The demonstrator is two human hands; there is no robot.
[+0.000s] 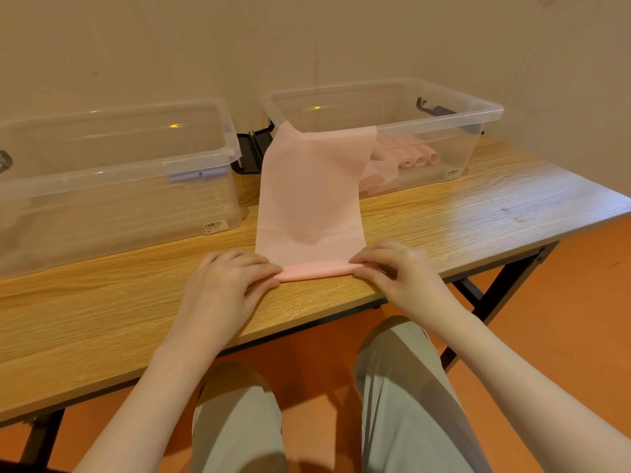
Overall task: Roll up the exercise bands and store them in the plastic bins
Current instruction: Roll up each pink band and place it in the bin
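Pink exercise band [309, 196] draped from right plastic bin [478, 112] down onto wooden worktop [478, 206], near end rolled into a tight tube at the front edge. Left hand [225, 285] and right hand [399, 271] at either end of the roll, fingers curled and pinching it. Finished pink rolls [416, 157] inside right bin. Left plastic bin [205, 138] beside it.

The left bin [112, 172] is cut off at the frame's left edge; its label [213, 227] is unreadable.
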